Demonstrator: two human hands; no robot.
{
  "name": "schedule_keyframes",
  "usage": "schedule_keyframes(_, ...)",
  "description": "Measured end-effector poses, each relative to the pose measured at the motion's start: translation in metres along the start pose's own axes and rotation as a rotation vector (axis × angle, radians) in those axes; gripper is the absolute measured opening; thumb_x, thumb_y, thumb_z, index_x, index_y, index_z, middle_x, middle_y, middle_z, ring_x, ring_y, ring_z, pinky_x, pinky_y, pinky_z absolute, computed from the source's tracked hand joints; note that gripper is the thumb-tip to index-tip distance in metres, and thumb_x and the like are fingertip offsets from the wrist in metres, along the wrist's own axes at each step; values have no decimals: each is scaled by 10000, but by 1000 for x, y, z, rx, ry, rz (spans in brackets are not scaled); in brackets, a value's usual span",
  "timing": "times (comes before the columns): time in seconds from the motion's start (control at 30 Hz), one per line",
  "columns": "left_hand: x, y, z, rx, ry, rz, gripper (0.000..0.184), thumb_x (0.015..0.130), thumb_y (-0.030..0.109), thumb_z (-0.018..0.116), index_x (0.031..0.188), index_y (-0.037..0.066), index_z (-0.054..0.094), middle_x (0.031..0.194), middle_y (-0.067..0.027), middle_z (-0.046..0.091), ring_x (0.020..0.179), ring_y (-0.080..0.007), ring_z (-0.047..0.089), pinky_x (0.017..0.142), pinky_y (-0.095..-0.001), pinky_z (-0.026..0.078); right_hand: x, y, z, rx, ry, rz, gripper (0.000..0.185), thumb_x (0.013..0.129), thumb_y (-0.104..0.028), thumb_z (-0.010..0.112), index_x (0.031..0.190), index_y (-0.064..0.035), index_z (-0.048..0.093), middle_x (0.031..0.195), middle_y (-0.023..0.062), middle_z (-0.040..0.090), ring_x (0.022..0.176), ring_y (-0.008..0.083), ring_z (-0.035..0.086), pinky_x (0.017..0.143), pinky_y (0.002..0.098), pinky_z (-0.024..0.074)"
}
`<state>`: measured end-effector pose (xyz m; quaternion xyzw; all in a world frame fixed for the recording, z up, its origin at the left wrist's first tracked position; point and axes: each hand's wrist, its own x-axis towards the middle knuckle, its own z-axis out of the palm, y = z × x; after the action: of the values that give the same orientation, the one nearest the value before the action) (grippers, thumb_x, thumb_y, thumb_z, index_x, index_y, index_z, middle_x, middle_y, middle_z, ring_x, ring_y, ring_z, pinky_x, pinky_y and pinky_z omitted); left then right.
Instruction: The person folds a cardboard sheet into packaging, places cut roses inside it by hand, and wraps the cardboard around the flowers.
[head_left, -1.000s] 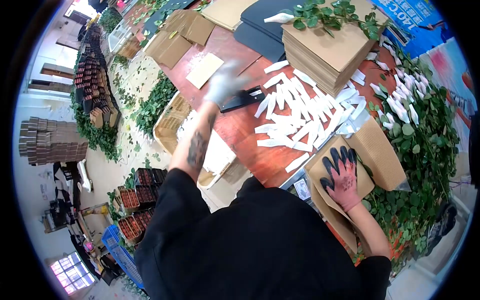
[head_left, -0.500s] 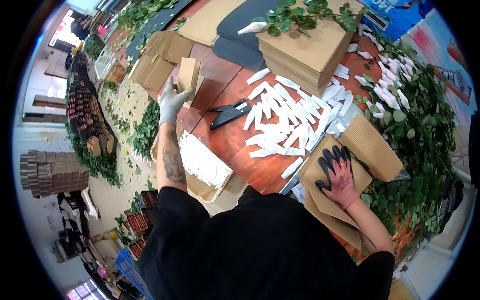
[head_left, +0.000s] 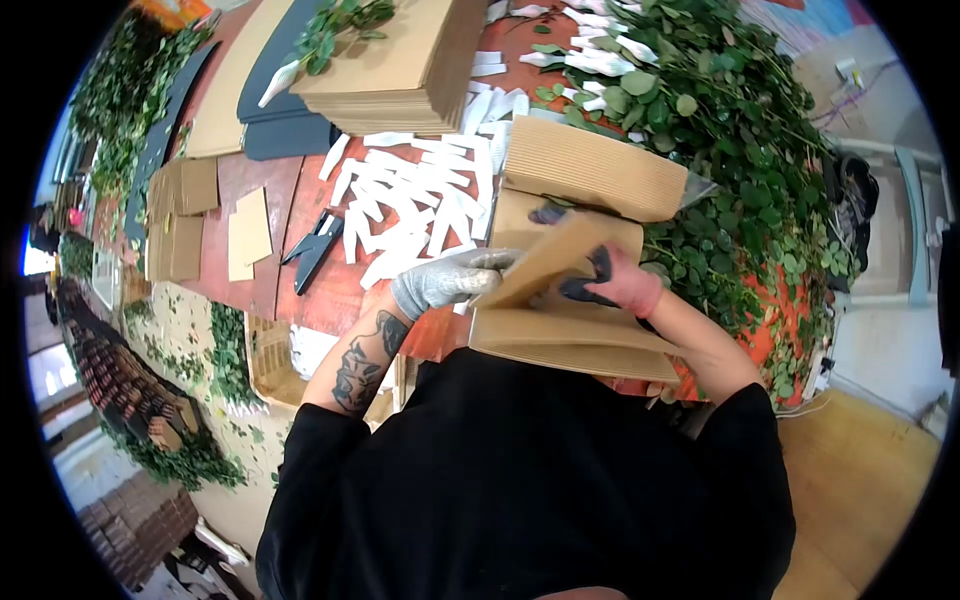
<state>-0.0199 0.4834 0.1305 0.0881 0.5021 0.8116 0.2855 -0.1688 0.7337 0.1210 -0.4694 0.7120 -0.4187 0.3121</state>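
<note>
My left hand (head_left: 452, 280), in a pale grey glove, pinches the left edge of a raised cardboard flap (head_left: 545, 262). Its fingertips are partly behind the board. My right hand (head_left: 612, 284), in a pink glove with dark fingers, is at the right side of the same flap, its fingers curled against the board and partly hidden. Below the flap lies folded corrugated cardboard (head_left: 570, 342) near my body. Behind the hands stands another corrugated piece (head_left: 595, 170). White mesh sleeves (head_left: 410, 190) are spread to the left, beside a black stapler (head_left: 314, 250).
A cardboard stack (head_left: 390, 75) bears a wrapped rose (head_left: 280, 84). Leafy roses (head_left: 720, 150) lie at the right. Small cardboard pieces (head_left: 250, 232) rest on the red table (head_left: 215, 275). A basket (head_left: 270, 360) stands below its left edge.
My left hand has come from the small cardboard pieces at the left to the flap. The flap is now raised, and my right hand has moved from lying flat to gripping it. The view has turned right.
</note>
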Motion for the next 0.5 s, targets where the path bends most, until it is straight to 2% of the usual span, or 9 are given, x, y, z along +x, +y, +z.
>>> schedule_keyframes(0.07, 2, 1, 1, 85, 7, -7, 890, 753, 622, 623, 1307, -46, 423, 1258, -142, 518, 1189, -206, 453, 994, -330, 360, -17, -25, -18, 355, -6, 55, 674, 672, -117, 744, 1276, -33, 458, 1307, 183, 457, 1183, 305, 474, 1017, 366, 375)
schedule_keyframes(0.1, 5, 6, 4, 207, -39, -36, 917, 756, 651, 594, 1335, -31, 389, 1285, -148, 494, 1175, -197, 456, 988, -313, 363, -17, -55, -31, 68, -85, 122, 631, 683, -87, 719, 1262, -31, 476, 1212, 158, 540, 1079, 272, 556, 960, 340, 432)
schedule_keyframes(0.17, 13, 41, 23, 396, -189, -94, 990, 755, 725, 515, 1377, -20, 321, 1353, -164, 434, 1230, -237, 422, 1040, -331, 321, -33, -89, -40, 469, 325, 397, 451, 803, -69, 644, 1216, 16, 483, 1051, 116, 616, 933, 254, 620, 832, 343, 508)
schedule_keyframes(0.2, 21, 38, 25, 389, -202, -97, 990, 755, 725, 515, 1377, -20, 321, 1353, -164, 434, 1230, -237, 422, 1040, -331, 321, -27, -95, -64, 1004, 57, 59, 405, 823, -63, 635, 1191, 26, 490, 1044, 117, 619, 868, 240, 635, 713, 362, 540)
schedule_keyframes(0.23, 29, 35, 25, 546, -278, -184, 1011, 741, 743, 509, 1381, -16, 317, 1367, -166, 419, 1251, -259, 408, 1046, -344, 318, -29, -109, -79, 804, 115, 200, 414, 807, -46, 645, 1188, 21, 496, 1013, 125, 624, 811, 239, 646, 648, 392, 544)
schedule_keyframes(0.33, 49, 49, 46, 784, -340, -432, 1013, 722, 729, 538, 1385, -5, 319, 1402, -180, 372, 1278, -319, 381, 1055, -379, 312, -32, -124, -99, 938, -161, 359, 410, 819, -146, 645, 1167, 28, 514, 865, 82, 636, 667, 136, 617, 554, 267, 509)
schedule_keyframes(0.4, 57, 47, 54, 1134, -300, -406, 935, 725, 635, 600, 1380, 18, 344, 1402, -171, 382, 1266, -307, 404, 1001, -369, 384, -27, -93, -72, 874, 9, 589, 364, 833, -194, 634, 1142, -24, 543, 829, 24, 625, 619, 79, 570, 492, 201, 432)
schedule_keyframes(0.43, 54, 56, 70, 1214, -234, -291, 776, 727, 525, 627, 1299, 30, 457, 1270, -191, 513, 1170, -312, 497, 910, -376, 455, -21, -75, -59, 862, 6, 588, 332, 837, -195, 630, 1123, -44, 552, 842, 15, 623, 628, 77, 566, 494, 199, 433)
schedule_keyframes(0.5, 51, 46, 84, 1313, -109, -375, 690, 727, 486, 628, 1230, 29, 507, 1168, -191, 565, 1108, -317, 533, 883, -387, 466, -12, -48, -50, 856, 12, 579, 301, 841, -196, 625, 1103, -63, 560, 855, 5, 621, 637, 74, 562, 497, 198, 433)
